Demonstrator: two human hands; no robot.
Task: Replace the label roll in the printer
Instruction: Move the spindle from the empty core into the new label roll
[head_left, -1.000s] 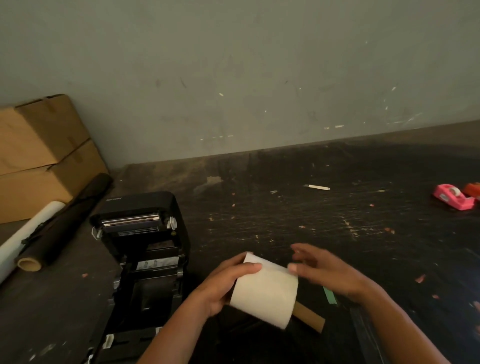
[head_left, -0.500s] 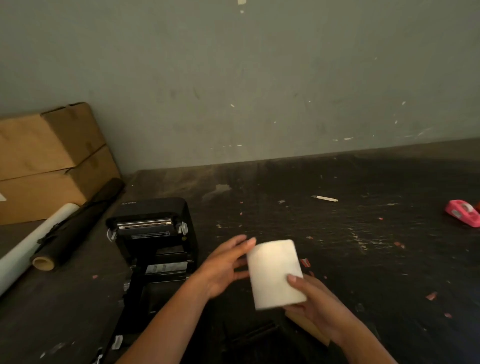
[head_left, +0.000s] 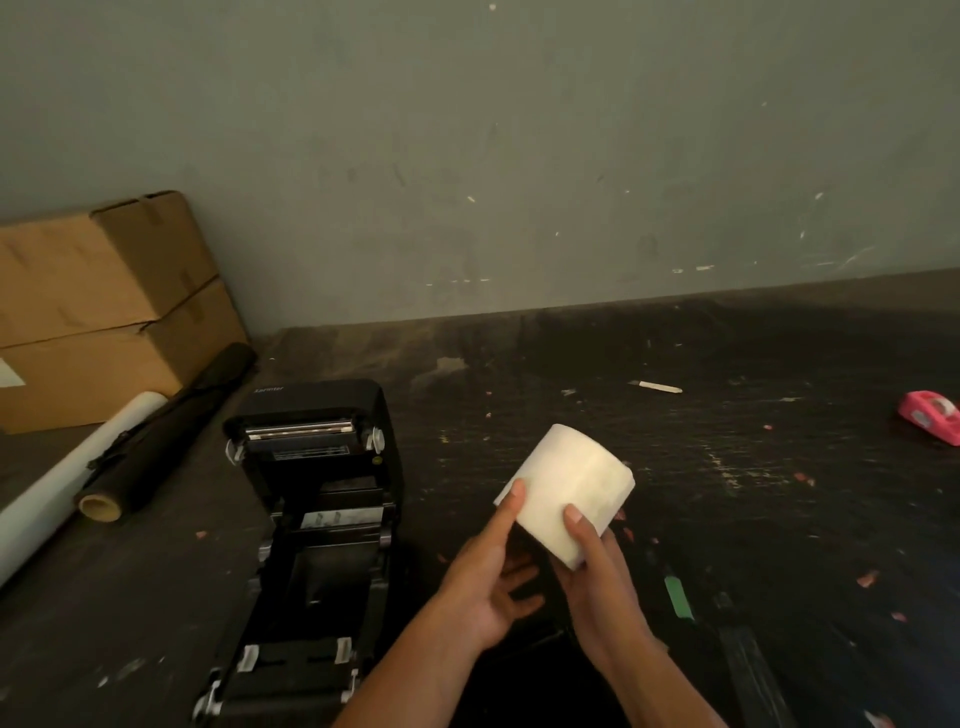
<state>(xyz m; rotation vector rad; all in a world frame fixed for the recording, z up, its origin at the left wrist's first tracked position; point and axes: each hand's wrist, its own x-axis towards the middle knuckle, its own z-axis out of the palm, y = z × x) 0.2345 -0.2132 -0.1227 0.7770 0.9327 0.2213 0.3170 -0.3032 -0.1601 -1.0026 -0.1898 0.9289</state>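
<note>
A white label roll (head_left: 571, 478) is held above the dark table, tilted with its far end up to the right. My right hand (head_left: 597, 582) grips its near end from below, thumb on top. My left hand (head_left: 488, 571) touches the roll's left edge with a straight thumb, its other fingers loosely spread beneath. The black label printer (head_left: 311, 499) stands to the left of my hands with its lid swung open toward the wall, and its roll bay (head_left: 322, 577) looks empty.
Two stacked cardboard boxes (head_left: 98, 306) sit at the far left by the wall. A black roll (head_left: 166, 436) and a white roll (head_left: 67, 478) lie beside them. A pink tape dispenser (head_left: 932, 415) is at the right edge. A green strip (head_left: 678, 597) and paper scraps litter the table.
The roll turned and rose, its far end now pointing up to the right. My right hand shifted under its near end; my left hand slid to its left edge.
</note>
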